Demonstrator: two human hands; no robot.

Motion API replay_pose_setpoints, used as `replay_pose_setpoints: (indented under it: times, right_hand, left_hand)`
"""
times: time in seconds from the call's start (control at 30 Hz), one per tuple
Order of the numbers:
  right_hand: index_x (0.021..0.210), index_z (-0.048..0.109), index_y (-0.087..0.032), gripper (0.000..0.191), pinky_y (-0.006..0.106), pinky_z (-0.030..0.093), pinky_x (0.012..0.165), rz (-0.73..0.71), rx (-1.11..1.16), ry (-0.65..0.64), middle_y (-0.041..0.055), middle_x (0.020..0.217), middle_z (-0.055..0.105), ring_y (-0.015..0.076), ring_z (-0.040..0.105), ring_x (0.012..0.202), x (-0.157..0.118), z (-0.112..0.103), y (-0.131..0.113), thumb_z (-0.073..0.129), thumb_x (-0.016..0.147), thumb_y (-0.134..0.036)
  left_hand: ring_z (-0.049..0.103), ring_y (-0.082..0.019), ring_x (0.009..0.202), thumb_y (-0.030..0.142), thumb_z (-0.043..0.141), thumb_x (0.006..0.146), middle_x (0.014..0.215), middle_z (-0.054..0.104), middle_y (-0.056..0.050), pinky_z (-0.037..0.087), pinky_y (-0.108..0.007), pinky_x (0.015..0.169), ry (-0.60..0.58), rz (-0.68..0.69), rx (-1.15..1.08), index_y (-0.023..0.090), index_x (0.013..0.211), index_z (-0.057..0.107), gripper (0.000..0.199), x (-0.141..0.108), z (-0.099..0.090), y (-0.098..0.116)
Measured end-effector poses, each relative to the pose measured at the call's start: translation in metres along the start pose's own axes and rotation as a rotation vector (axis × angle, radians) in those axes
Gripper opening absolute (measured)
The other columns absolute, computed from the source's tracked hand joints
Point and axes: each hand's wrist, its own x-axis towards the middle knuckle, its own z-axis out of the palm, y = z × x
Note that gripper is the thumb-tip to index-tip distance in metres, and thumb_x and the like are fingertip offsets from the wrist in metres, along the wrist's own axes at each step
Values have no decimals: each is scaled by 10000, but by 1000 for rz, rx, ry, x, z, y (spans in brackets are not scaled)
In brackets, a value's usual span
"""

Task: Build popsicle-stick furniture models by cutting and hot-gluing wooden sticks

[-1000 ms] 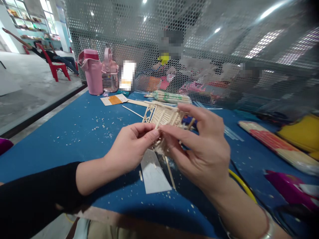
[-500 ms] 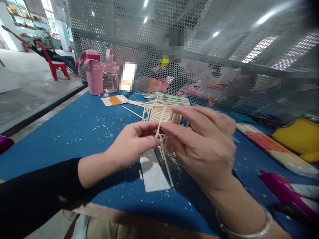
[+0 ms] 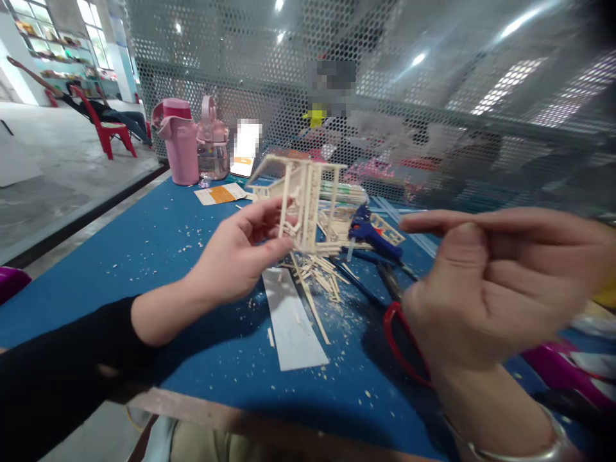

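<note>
Between the fingers and thumb of my left hand (image 3: 245, 253) is a small house-like model of thin wooden sticks (image 3: 308, 202), held upright above the table. My right hand (image 3: 486, 282) is off to the right, apart from the model, and slightly blurred. Its index finger stretches leftward, with the thumb bent near it and the other fingers curled; I see nothing held in it. A blue glue gun (image 3: 373, 237) lies between the model and that hand. Beneath the right hand, a red-handled tool (image 3: 399, 350) is partly hidden.
Cut wooden sticks (image 3: 327, 276) and a white strip (image 3: 296, 327) lie on the blue table (image 3: 192, 282). At the back stand a pink flask (image 3: 183, 144), a clear bottle (image 3: 213, 151) and a lit phone (image 3: 245, 147), before a perforated metal screen (image 3: 231, 64). Someone reclines on a red chair (image 3: 103, 128).
My right hand has let go of the stick model and moved right. My left hand keeps the model, now turned more upright, and the glue gun and red-handled tool have come into sight.
</note>
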Motion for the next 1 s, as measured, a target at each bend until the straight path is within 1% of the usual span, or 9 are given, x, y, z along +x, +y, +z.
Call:
replay_pose_setpoints:
  times: [0.1, 0.23, 0.37, 0.5, 0.57, 0.67, 0.73, 0.87, 1.0]
  right_hand:
    - [984, 528, -252, 69, 332, 516, 747, 151, 47, 33, -1, 824, 654, 159, 676, 771, 2, 3, 13, 505, 920, -246]
    - [856, 584, -213, 97, 320, 507, 721, 319, 3, -442, 23, 790, 683, 160, 653, 742, 1, 9, 25, 497, 884, -246]
    - [766, 625, -194, 124, 268, 440, 599, 298, -67, -782, 12, 710, 642, 133, 566, 639, -5, 16, 18, 535, 827, -253]
    - [737, 602, -188, 118, 234, 370, 483, 496, 83, -941, -26, 578, 577, 100, 479, 502, -14, 24, 11, 523, 802, -249]
    - [733, 610, -188, 123, 234, 382, 493, 538, 93, -996, -24, 579, 605, 100, 497, 497, -16, 27, 11, 516, 803, -226]
    - [729, 655, -193, 138, 243, 417, 567, 389, -54, -1025, -9, 649, 665, 115, 562, 576, -16, 29, 17, 545, 811, -199]
    - [739, 682, -197, 150, 255, 438, 644, 270, -150, -1000, 7, 730, 697, 134, 608, 682, -15, 27, 21, 557, 818, -173]
    - [803, 709, -193, 182, 261, 451, 717, 170, -225, -992, 30, 825, 698, 148, 624, 792, -15, 27, 25, 545, 837, -123]
    - [803, 711, -179, 135, 264, 444, 716, 38, -324, -1018, 45, 813, 665, 160, 607, 811, -19, 32, 27, 586, 852, -169]
  left_hand:
    - [652, -169, 957, 114, 587, 782, 1068, 707, -87, 528, -308, 880, -39, 128, 360, 117, 1231, 592, 449, 10, -22, 5]
    - [665, -191, 945, 73, 517, 781, 1128, 705, -141, 527, -347, 878, -31, 163, 809, 74, 1217, 618, 448, 19, -41, 2]
    - [679, -197, 943, 108, 488, 822, 1108, 716, -154, 533, -360, 874, -131, 133, 905, 70, 1282, 566, 469, 21, -41, -10]
    - [661, -202, 1028, 82, 444, 851, 1146, 708, -131, 517, -387, 917, -218, 201, 994, 127, 1236, 601, 418, 21, -36, -22]
    - [628, -217, 1091, 58, 445, 845, 1186, 684, -138, 495, -421, 951, -180, 279, 1039, 132, 1183, 628, 392, 19, -33, -25]
    - [593, -248, 1101, 74, 512, 816, 1160, 670, -153, 469, -455, 968, -51, 456, 1088, 119, 1143, 637, 353, 10, -25, -23]
    - [614, -239, 1017, 110, 504, 833, 1068, 689, -138, 499, -423, 908, -82, 501, 1070, 123, 1137, 632, 330, 1, -17, -19]
    - [664, -237, 861, 163, 440, 882, 967, 714, -122, 545, -396, 769, -386, 283, 1004, 118, 1275, 528, 405, -16, -2, -22]
    - [646, -269, 966, 207, 412, 911, 1094, 684, -162, 534, -415, 805, -441, 118, 1051, 115, 1406, 369, 506, -19, -1, -35]
